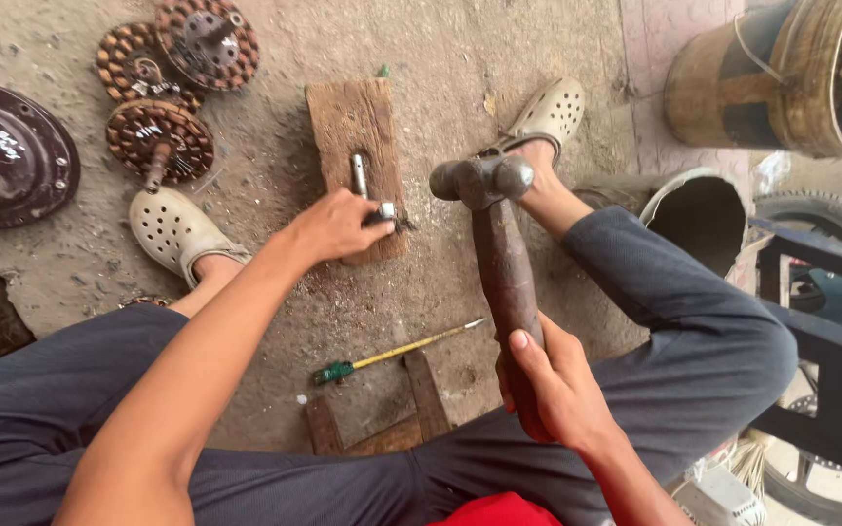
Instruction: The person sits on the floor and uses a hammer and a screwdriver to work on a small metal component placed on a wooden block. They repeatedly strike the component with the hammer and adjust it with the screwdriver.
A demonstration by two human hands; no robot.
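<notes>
My left hand pinches a small silver metal part against the right edge of the worn wooden block. My right hand is wrapped tight round the brown-handled ball-peen hammer, head raised just right of the block, with bare concrete floor beyond its far edge.

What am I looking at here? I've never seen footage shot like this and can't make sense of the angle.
The camera sits on a person's head and looks down at their own arms, knees and feet as they sit low over a dusty floor. The left hand pinches a small metal piece against a wooden block, where a metal pin also lies. The right hand has its grip around the handle of a heavy hammer, head raised over the block. A screwdriver lies between the legs. Round copper-wound motor parts and a dark metal disc lie at upper left.
</notes>
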